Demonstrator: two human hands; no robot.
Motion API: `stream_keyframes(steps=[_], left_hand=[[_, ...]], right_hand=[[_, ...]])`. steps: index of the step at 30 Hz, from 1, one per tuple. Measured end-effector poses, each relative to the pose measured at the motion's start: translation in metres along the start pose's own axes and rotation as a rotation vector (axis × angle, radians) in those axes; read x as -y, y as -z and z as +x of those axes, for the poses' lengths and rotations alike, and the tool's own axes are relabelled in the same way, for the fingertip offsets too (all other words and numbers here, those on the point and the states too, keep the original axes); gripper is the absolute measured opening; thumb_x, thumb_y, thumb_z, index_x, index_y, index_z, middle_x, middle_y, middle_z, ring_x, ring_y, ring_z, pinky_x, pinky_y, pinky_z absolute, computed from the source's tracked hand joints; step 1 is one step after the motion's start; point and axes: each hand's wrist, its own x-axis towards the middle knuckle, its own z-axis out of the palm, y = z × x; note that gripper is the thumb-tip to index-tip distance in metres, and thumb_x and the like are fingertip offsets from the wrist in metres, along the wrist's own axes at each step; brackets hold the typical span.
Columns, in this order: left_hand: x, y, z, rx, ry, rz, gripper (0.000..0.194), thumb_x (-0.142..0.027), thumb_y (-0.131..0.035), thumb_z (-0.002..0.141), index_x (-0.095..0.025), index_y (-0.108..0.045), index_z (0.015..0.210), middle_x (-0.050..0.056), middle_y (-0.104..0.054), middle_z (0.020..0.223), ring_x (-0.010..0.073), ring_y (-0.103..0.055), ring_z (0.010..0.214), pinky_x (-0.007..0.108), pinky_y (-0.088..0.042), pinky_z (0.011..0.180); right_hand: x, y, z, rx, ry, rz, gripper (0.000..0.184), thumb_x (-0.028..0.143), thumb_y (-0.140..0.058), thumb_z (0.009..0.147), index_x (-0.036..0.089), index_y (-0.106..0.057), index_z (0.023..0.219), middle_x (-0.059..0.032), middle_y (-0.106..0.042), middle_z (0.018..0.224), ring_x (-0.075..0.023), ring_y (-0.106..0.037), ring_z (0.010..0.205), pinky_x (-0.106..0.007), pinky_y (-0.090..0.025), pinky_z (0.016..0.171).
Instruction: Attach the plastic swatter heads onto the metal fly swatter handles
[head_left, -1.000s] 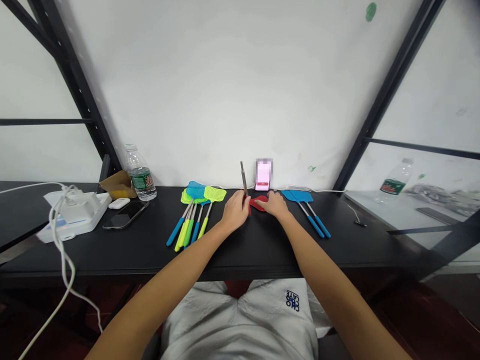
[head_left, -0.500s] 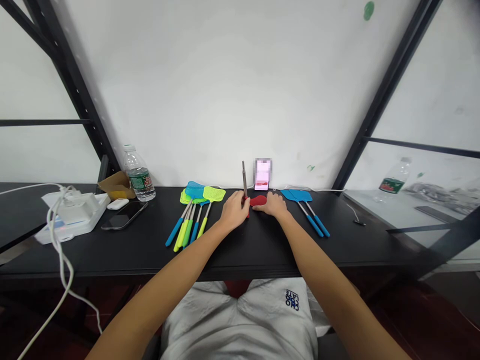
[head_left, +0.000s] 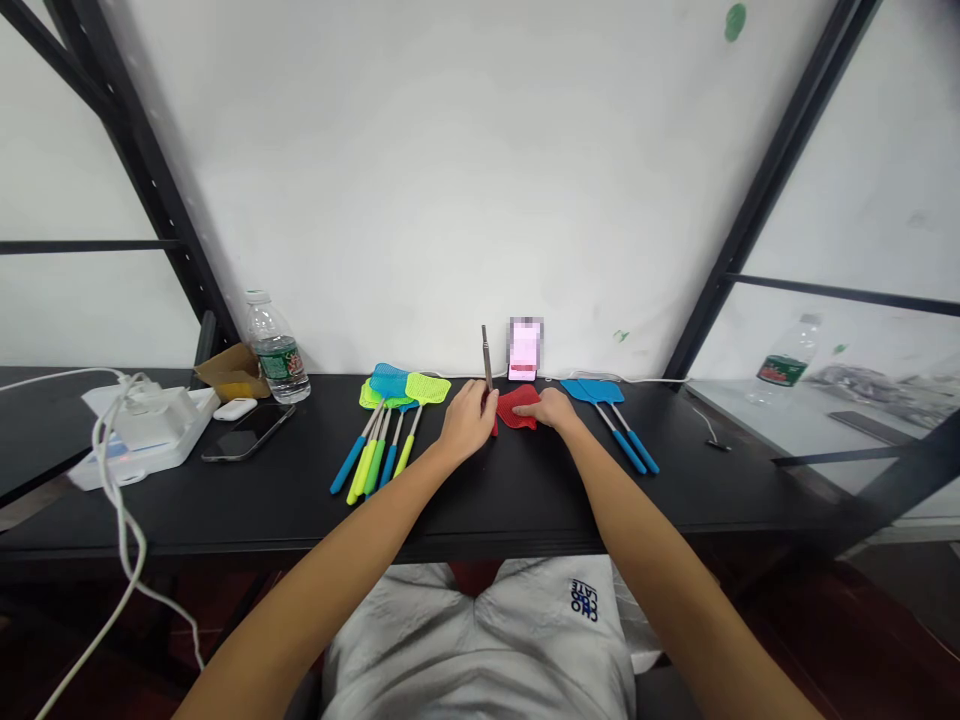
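Note:
My left hand [head_left: 468, 418] is closed around a fly swatter handle; its metal rod [head_left: 487, 358] sticks up, slightly tilted, with a bare tip. A bit of red handle shows below the fingers. My right hand [head_left: 556, 408] grips a red mesh fly swatter head [head_left: 519, 408] by its right side, thumb on top, close to the left hand. The head seems apart from the rod. To the left lie several assembled fly swatters [head_left: 386, 425], yellow, green and blue. On the right are two blue fly swatters [head_left: 609, 415] with metal rods.
Behind my hands a lit phone [head_left: 524, 350] leans against the wall. At left on the black table [head_left: 495, 510] are a water bottle [head_left: 279, 350], a cardboard box [head_left: 234, 372], a dark phone [head_left: 249, 433], a white case [head_left: 235, 408] and a white power strip with cables [head_left: 150, 430].
My right hand has turned the red swatter head, so its mesh face now shows wider and tilts toward me. The left hand stays nearly in place, with the rod swaying slightly.

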Motion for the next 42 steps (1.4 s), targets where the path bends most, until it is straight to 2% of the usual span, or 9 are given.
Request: stream_keyframes(steps=[9, 13, 17, 21, 27, 30, 36, 42], left_hand=[[-0.002, 0.003, 0.001, -0.038, 0.027, -0.12, 0.024, -0.032, -0.037, 0.098, -0.021, -0.05, 0.082, 0.002, -0.062, 0.075, 0.0157, -0.058, 0.07, 0.028, -0.04, 0.067], [-0.005, 0.005, 0.001, -0.039, 0.05, -0.203, 0.02, -0.032, -0.038, 0.098, -0.021, -0.049, 0.085, 0.002, -0.064, 0.076, 0.0155, -0.061, 0.071, 0.028, -0.042, 0.069], [-0.007, 0.009, 0.003, -0.055, 0.047, -0.256, 0.025, -0.034, -0.034, 0.1, -0.022, -0.048, 0.083, 0.001, -0.065, 0.076, 0.0145, -0.061, 0.07, 0.027, -0.043, 0.07], [-0.007, 0.01, 0.003, -0.022, 0.039, -0.271, 0.028, -0.035, -0.034, 0.099, -0.021, -0.048, 0.08, 0.0, -0.064, 0.073, 0.0135, -0.06, 0.068, 0.026, -0.043, 0.069], [-0.007, 0.0, -0.002, 0.044, 0.078, -0.345, 0.026, -0.035, -0.037, 0.098, -0.021, -0.05, 0.08, 0.0, -0.066, 0.074, 0.0126, -0.061, 0.067, 0.025, -0.045, 0.068], [-0.006, -0.004, -0.004, 0.057, 0.089, -0.358, 0.026, -0.035, -0.037, 0.097, -0.021, -0.05, 0.079, 0.001, -0.066, 0.075, 0.0123, -0.062, 0.067, 0.025, -0.045, 0.068], [-0.005, 0.0, -0.003, 0.021, 0.095, -0.383, 0.023, -0.038, -0.037, 0.097, -0.021, -0.049, 0.088, 0.0, -0.064, 0.073, 0.0127, -0.061, 0.065, 0.025, -0.045, 0.066], [-0.007, 0.004, 0.0, 0.031, 0.079, -0.371, 0.025, -0.038, -0.033, 0.099, -0.021, -0.048, 0.088, -0.001, -0.062, 0.07, 0.0122, -0.059, 0.063, 0.025, -0.044, 0.065]], right_hand=[[0.011, 0.002, -0.006, 0.025, 0.018, -0.024, 0.058, 0.068, -0.073, 0.061, 0.015, -0.067, 0.085, -0.0113, -0.07, 0.084, -0.0245, -0.066, 0.078, -0.027, -0.041, 0.057], [0.01, 0.002, -0.006, 0.029, 0.01, -0.033, 0.059, 0.068, -0.072, 0.062, 0.015, -0.067, 0.087, -0.011, -0.07, 0.085, -0.0244, -0.066, 0.077, -0.027, -0.041, 0.056], [0.008, 0.0, -0.003, 0.032, 0.018, -0.052, 0.062, 0.07, -0.071, 0.061, 0.015, -0.067, 0.089, -0.0122, -0.07, 0.088, -0.0251, -0.066, 0.079, -0.028, -0.042, 0.057], [0.008, 0.0, -0.002, 0.035, 0.016, -0.041, 0.062, 0.069, -0.072, 0.06, 0.014, -0.067, 0.088, -0.0127, -0.07, 0.087, -0.026, -0.066, 0.079, -0.028, -0.043, 0.058], [0.008, 0.0, -0.005, 0.019, 0.014, -0.004, 0.06, 0.067, -0.074, 0.06, 0.015, -0.067, 0.087, -0.0135, -0.071, 0.092, -0.0272, -0.067, 0.082, -0.028, -0.044, 0.06], [0.009, 0.001, -0.005, 0.007, 0.008, 0.048, 0.056, 0.062, -0.076, 0.061, 0.015, -0.068, 0.089, -0.0125, -0.071, 0.093, -0.0259, -0.067, 0.084, -0.027, -0.045, 0.061], [0.013, 0.005, -0.009, 0.039, 0.048, 0.164, 0.037, 0.049, -0.073, 0.07, 0.018, -0.074, 0.089, -0.008, -0.072, 0.09, -0.0225, -0.067, 0.085, -0.026, -0.046, 0.067], [0.013, 0.005, -0.009, 0.042, 0.089, 0.127, 0.039, 0.05, -0.072, 0.071, 0.017, -0.075, 0.091, -0.0091, -0.072, 0.092, -0.0241, -0.066, 0.087, -0.028, -0.046, 0.069]])
